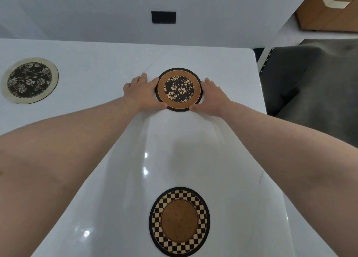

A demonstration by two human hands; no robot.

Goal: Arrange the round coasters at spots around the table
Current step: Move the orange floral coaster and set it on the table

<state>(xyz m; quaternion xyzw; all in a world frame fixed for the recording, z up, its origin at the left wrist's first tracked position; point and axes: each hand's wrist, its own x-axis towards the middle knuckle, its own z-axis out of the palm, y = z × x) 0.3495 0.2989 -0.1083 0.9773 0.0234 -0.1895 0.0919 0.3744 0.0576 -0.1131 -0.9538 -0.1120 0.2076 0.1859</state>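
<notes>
Head view shows you a glossy white table with a rounded far right corner, ceiling lights glinting off its smooth top. Three round, flat coasters lie on it. The floral coaster sits near the far right corner: black rim, tan ring, dark centre with pale blossoms. Your left hand and right hand bracket it from either side, both arms stretched straight out; thumbs touch its near rim and fingers curve along its sides, so each hand is part-closed against the edge, with the coaster lying flat on the table between them. The checkered coaster lies close to the near edge, a black-and-cream check band around a plain brown, cork-like middle. The rose-patterned coaster rests by the left edge, cream border around a dark rose print
</notes>
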